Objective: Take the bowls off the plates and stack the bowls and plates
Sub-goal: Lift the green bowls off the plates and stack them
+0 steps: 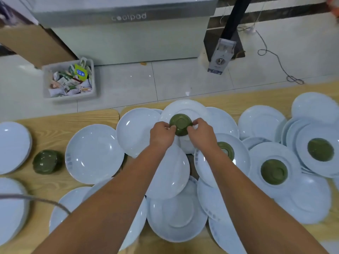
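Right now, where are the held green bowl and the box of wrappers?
held green bowl (180,123): head view, on its upturned base.
box of wrappers (80,95): head view, on its near wall.

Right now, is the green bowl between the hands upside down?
Upside down. The green bowl shows its foot ring on top.

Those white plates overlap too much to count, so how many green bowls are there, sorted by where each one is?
In hand, held bowl between left hand and right hand: 1
On plates, resting bowls: 3
On the table, lone bowl: 1
Total: 5 green bowls
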